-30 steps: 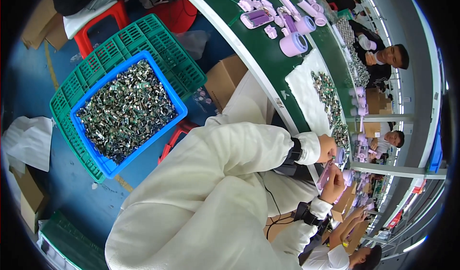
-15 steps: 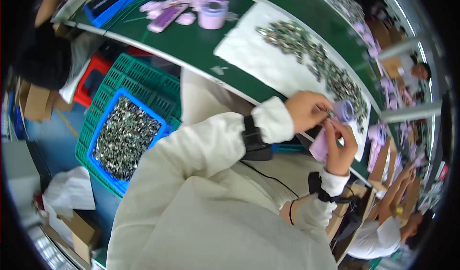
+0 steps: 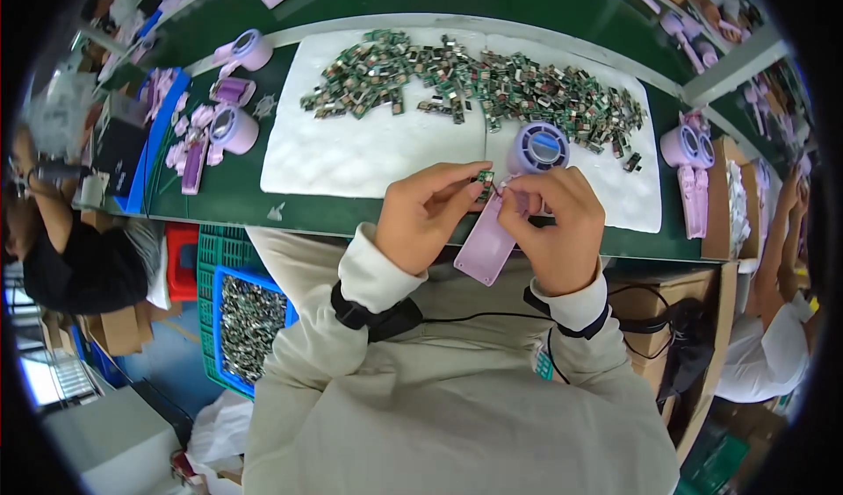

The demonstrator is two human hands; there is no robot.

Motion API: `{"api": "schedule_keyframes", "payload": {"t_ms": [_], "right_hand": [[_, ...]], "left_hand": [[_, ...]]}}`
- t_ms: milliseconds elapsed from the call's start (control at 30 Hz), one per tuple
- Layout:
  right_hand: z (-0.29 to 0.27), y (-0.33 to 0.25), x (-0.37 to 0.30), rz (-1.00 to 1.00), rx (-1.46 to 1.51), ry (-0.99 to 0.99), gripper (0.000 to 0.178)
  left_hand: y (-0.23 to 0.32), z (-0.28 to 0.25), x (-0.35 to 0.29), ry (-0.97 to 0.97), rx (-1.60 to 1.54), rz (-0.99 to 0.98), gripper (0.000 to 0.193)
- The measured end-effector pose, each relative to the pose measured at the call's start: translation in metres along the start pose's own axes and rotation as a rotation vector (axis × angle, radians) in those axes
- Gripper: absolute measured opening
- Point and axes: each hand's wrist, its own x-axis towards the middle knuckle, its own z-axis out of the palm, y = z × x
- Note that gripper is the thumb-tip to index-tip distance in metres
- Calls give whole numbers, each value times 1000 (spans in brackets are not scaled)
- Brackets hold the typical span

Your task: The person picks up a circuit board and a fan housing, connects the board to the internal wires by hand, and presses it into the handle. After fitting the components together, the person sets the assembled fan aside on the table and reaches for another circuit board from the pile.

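Observation:
My left hand (image 3: 425,216) pinches a small green circuit board (image 3: 486,179) between thumb and fingertips. The board is close to the neck of a lilac handheld fan (image 3: 488,244), whose flat handle points down toward me. My right hand (image 3: 559,225) is closed on the fan near that neck, thumb and forefinger pressed together at its upper end; what is between those fingertips is too small to make out. The fan's round head (image 3: 537,149), with a bluish shiny middle, lies just beyond my fingers, over the white foam sheet (image 3: 351,157).
Loose circuit boards (image 3: 562,96) are heaped on the foam. Lilac fan parts (image 3: 234,130) and a blue tray (image 3: 167,144) sit at left, with more fans (image 3: 689,157) at right. Below left, a blue bin (image 3: 253,328) holds many small pieces. Co-workers are at both sides.
The view has turned and levelled, so the table now runs across the picture. Both hands stay together at the fan, with the circuit board still in the left fingertips.

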Motion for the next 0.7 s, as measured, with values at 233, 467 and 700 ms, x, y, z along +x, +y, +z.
{"api": "schedule_keyframes", "payload": {"t_ms": [233,467,700], "right_hand": [[-2,2,4,-31,-5,13,21],[3,10,0,-66,-27,47,24],[-4,0,3,-61,-206,-18,25]], "left_hand": [[11,2,-3,-42,125,11,32],[14,-1,3,-50,139,28,31],[17,-3,-1,14,205,65,31]]}}
